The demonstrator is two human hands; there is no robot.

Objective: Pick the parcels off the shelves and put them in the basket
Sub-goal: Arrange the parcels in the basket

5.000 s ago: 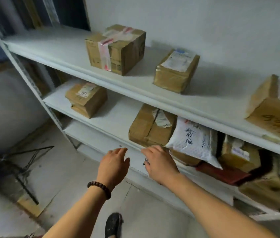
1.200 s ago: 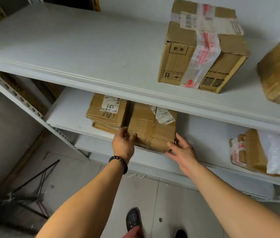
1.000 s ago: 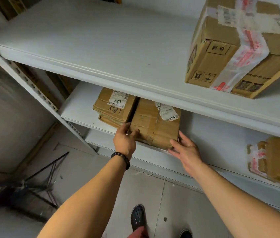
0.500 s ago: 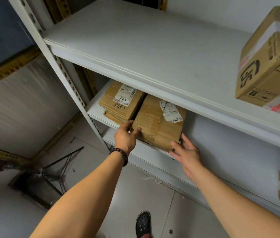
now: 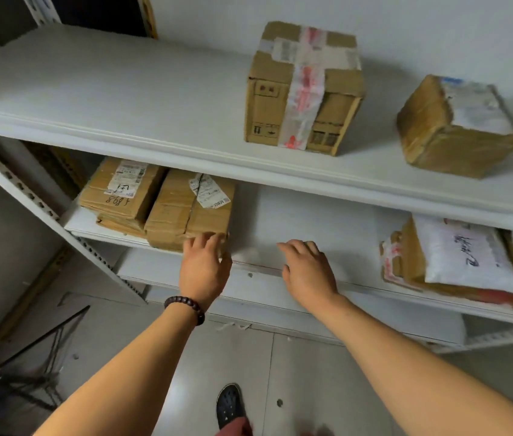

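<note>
Letting go, the right hand [image 5: 308, 269] hovers, fingers released, right of the parcel [image 5: 186, 212]; the left hand [image 5: 205, 267], fingers relaxed, touches its front corner. Parcel remains shelved.

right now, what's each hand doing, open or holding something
Left hand: open, fingertips against the front corner of the brown tape-wrapped cardboard parcel, not gripping it.
Right hand: open, holding nothing, above the front edge of the white middle shelf.
</note>
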